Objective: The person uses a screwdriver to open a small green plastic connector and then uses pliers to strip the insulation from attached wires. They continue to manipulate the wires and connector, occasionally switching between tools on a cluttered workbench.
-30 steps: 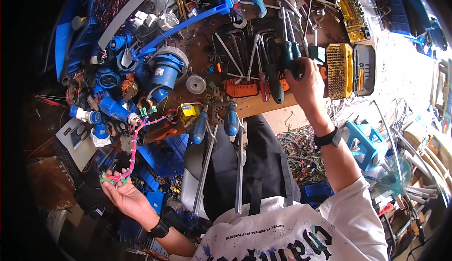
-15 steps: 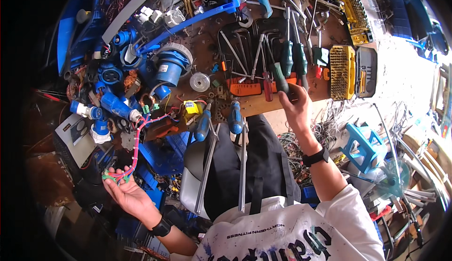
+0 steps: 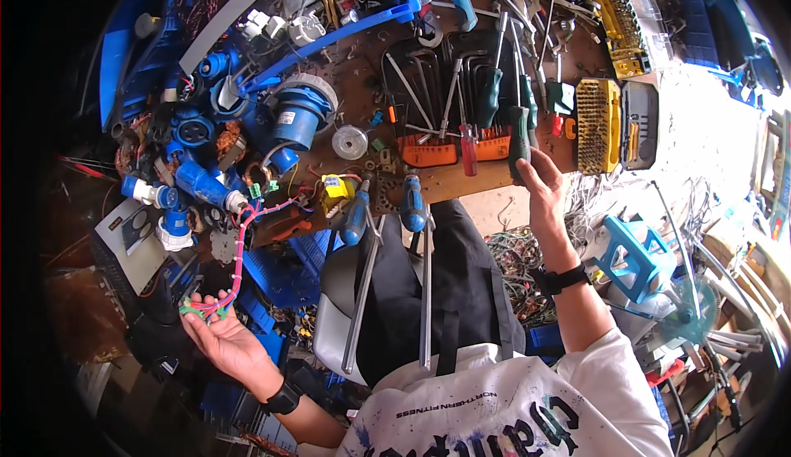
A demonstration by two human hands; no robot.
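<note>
At the lower left, my left hand (image 3: 232, 346) is closed on the end of a wire harness (image 3: 239, 251). Small green connectors (image 3: 194, 309) show at its fingertips, and the pink-red wires run up to the bench. My right hand (image 3: 545, 192) grips the butt of a dark green screwdriver (image 3: 518, 142) at the bench's front edge, its shaft pointing away from me. Just left of it lie another green-handled screwdriver (image 3: 490, 98) and a red-handled one (image 3: 468, 150). More green handles lie beside it, partly hidden.
Two blue-handled screwdrivers (image 3: 413, 206) stick out over the front edge above my lap. An orange hex-key holder (image 3: 428, 152) lies behind them. Yellow bit sets (image 3: 597, 127) sit at right. Blue industrial plugs (image 3: 295, 123) crowd the left, with a blue stool (image 3: 634, 259) at lower right.
My right hand has moved right, taking the dark green screwdriver with it. The other green-handled screwdriver has shifted left and tilted. My left hand stays on the wire harness.
</note>
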